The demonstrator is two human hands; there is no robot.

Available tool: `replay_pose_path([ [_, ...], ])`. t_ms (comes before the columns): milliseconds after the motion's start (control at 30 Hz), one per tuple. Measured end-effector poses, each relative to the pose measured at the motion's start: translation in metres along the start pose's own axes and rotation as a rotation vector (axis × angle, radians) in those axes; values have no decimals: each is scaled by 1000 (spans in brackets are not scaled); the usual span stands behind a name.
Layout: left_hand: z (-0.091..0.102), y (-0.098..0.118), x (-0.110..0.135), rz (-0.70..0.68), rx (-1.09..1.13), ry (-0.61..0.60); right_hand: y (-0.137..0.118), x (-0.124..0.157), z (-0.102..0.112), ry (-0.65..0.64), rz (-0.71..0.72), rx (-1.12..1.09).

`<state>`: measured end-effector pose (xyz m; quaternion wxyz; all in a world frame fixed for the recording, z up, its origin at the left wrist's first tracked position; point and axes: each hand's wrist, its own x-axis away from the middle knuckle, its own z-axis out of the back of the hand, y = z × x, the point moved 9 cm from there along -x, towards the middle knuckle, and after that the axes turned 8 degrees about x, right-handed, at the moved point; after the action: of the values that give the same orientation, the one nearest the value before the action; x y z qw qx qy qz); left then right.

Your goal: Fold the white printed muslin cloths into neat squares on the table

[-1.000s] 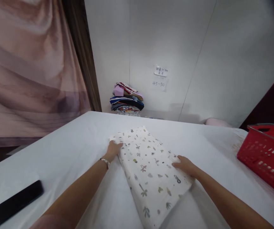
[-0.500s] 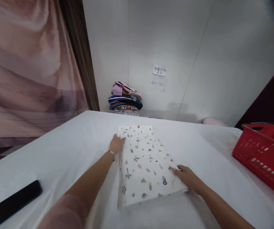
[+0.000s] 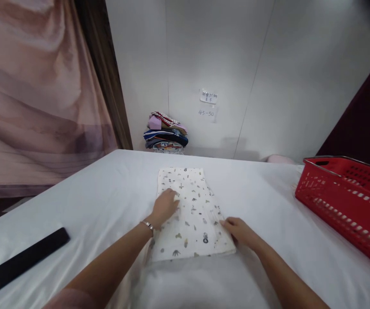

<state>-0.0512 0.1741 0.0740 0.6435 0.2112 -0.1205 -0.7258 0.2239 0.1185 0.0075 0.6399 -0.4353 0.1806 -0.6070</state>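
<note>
A folded white cloth [image 3: 191, 201] printed with small plant figures lies lengthwise on the white-covered table [image 3: 101, 193] in front of me. My left hand [image 3: 166, 207] rests flat on the cloth's left half, fingers stretched out, a bracelet on the wrist. At the cloth's near right edge sits my right hand [image 3: 238, 230], its fingertips touching the hem; whether they pinch it I cannot make out.
A red plastic basket [image 3: 348, 201] stands at the table's right edge. A long black flat object [image 3: 24, 259] lies at the near left. A stack of folded clothes [image 3: 166, 134] sits against the white wall behind the table, and a pink curtain [image 3: 33, 94] hangs at left.
The cloth has been turned from a slant to lie straight and closer to me. My left hand slid from its left edge onto its surface; my right hand followed the right edge.
</note>
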Motion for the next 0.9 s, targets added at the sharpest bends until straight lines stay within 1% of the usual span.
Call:
replay_pose_path([
  [67, -20, 37, -5, -38, 90, -115, 5, -21, 17, 122, -44, -4],
  [133, -45, 70, -12, -27, 173, -226, 7, -43, 23, 174, -83, -29],
  [167, -56, 83, -17, -10, 195, -253, 5, -52, 23, 185, -84, -29],
  [233, -75, 97, -29, 61, 197, -256, -1, -66, 19, 206, -57, -6],
  [267, -82, 100, -34, 94, 194, -253, -5, -70, 16, 217, -36, 5],
  [333, -94, 100, -43, 161, 188, -247, -10, -73, 11, 241, 2, 23],
  [400, -102, 96, -48, 221, 192, -245, -12, -73, 8, 260, 27, 35],
  [567, -110, 90, -55, 269, 235, -263, -12, -74, 6, 272, 87, 66],
  [633, -112, 85, -57, 288, 270, -281, -14, -75, 6, 270, 132, 77],
  [700, -113, 78, -57, 310, 323, -297, -16, -74, 7, 296, 182, 79],
  [767, -114, 73, -56, 331, 392, -305, -17, -73, 8, 317, 202, 27],
  [800, -115, 71, -56, 338, 430, -304, -16, -73, 6, 307, 192, -29],
  [900, -115, 69, -55, 345, 535, -280, -15, -73, -9, 198, 155, -206],
])
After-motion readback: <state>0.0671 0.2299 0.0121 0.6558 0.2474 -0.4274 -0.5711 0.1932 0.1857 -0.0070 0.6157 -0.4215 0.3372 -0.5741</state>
